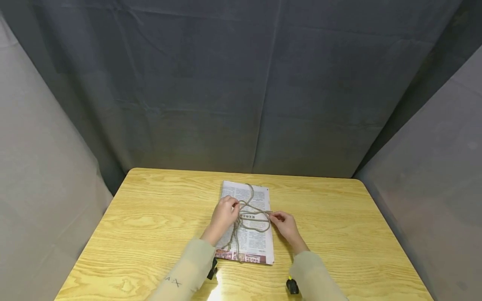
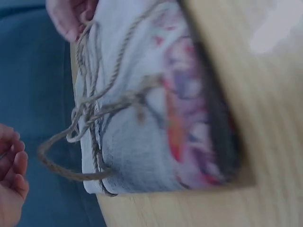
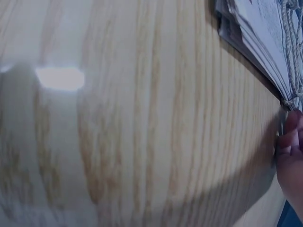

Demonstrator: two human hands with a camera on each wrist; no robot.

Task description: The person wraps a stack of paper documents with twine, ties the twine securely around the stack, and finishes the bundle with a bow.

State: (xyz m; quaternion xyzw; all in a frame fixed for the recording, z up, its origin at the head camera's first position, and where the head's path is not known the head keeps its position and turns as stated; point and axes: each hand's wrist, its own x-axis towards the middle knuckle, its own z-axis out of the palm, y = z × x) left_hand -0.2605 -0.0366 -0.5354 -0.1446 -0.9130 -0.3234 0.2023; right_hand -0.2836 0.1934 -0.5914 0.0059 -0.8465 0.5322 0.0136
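Observation:
A stack of folded newspapers (image 1: 260, 244) lies on the table, tied round with a brown cord (image 1: 257, 230). Loops and loose ends of cord spread over its top from a knotted middle. My right hand (image 1: 286, 228) pinches the cord at the stack's right edge; the right wrist view shows those fingertips (image 3: 289, 137) beside the paper edges. Over the stack's left side is my left hand (image 1: 224, 212). The left wrist view shows its fingers (image 2: 19, 163) loosely bent, apart from a raised cord loop (image 2: 45, 151), with nothing visible between them.
The wooden table (image 1: 158, 225) extends on both sides of the stack. A dark curtain (image 1: 196, 83) hangs behind it, with pale cloth walls (image 1: 433, 167) left and right. Small black devices (image 1: 292, 286) sit at the wrists.

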